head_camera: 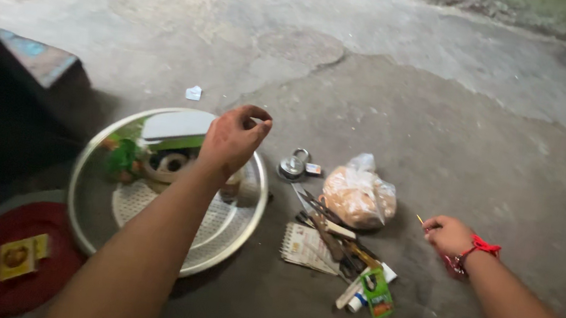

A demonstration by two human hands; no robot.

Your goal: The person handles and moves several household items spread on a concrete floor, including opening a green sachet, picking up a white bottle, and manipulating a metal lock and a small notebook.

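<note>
My left hand (231, 140) hovers over the far side of a round steel plate (86, 210), fingers pinched together; whether anything small is between them I cannot tell. The plate holds green leaves (124, 155), a white ring-shaped item (169, 163) and a perforated white mat (137, 206). My right hand (448, 235), with a red thread at the wrist, rests low over the concrete floor and pinches a thin stick (421, 220), like a matchstick.
On the floor between my hands lie a padlock (292, 165), a clear bag of pale food (359, 196), a small notepad (304, 247), several tools and sticks (331, 233), and a green packet (377, 293). A red plate with a yellow box (17, 257) sits at bottom left.
</note>
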